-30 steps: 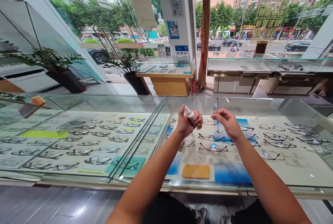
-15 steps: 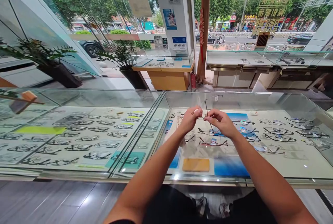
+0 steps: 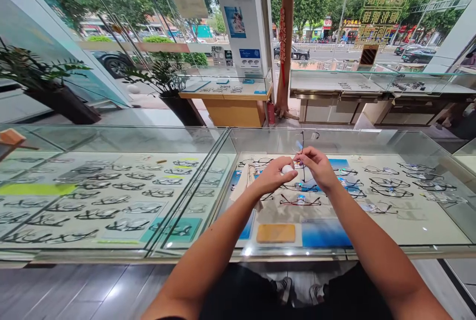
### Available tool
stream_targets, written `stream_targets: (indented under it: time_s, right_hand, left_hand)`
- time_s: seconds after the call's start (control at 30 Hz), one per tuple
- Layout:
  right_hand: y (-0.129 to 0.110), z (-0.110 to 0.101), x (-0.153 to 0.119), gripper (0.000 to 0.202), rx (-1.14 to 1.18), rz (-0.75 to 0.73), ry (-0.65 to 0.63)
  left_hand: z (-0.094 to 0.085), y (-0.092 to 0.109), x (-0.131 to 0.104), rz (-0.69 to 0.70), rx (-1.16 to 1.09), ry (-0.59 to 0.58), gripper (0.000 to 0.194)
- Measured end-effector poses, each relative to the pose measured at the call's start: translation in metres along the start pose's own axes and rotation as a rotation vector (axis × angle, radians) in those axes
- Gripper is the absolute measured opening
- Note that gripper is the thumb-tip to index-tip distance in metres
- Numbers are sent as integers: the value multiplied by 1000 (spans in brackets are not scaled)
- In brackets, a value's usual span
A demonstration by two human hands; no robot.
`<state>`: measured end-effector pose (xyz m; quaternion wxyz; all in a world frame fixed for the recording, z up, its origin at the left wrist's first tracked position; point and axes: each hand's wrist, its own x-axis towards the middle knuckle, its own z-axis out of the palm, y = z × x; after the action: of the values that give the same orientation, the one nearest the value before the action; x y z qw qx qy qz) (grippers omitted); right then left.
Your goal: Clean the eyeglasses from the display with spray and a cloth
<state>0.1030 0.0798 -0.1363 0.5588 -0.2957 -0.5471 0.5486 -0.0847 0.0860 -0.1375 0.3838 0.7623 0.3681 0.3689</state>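
Note:
Above the glass counter, my right hand [image 3: 317, 165] is closed in a pinch on a pair of eyeglasses [image 3: 303, 161], whose thin dark parts stand upright at its fingertips. Just to the left, my left hand [image 3: 274, 177] is wrapped around a small white rounded object [image 3: 287, 168]; its kind is not clear. The two hands nearly meet. A beige cloth [image 3: 242, 182] shows behind my left wrist, and whether that hand touches it I cannot tell. Below the hands, red-framed eyeglasses [image 3: 301, 202] lie in the display.
Rows of eyeglasses [image 3: 126, 200] fill the glass case [image 3: 186, 136] at left. More frames [image 3: 390, 187] lie at right. An orange-yellow block [image 3: 275, 233] and a blue sheet [image 3: 326, 233] are near the front edge. Potted plants [image 3: 182, 106] and other showcases stand beyond.
The view has shifted slightly to the right. The eyeglasses have turned in my right hand, and the white object in my left hand shows more plainly.

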Motion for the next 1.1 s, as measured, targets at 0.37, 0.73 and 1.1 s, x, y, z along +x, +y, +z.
stream_targets:
  time_s: [0.37, 0.73, 1.1]
  right_hand:
    - [-4, 1, -2, 48, -86, 29, -79]
    - [-4, 2, -3, 47, -107, 61, -189]
    - [-6, -8, 3, 45, -28, 80, -46]
  left_hand:
    - [-8, -10, 4, 9, -65, 104, 59]
    - [-17, -18, 10, 18, -119, 322, 63]
    - [-112, -92, 17, -475, 90, 895, 16]
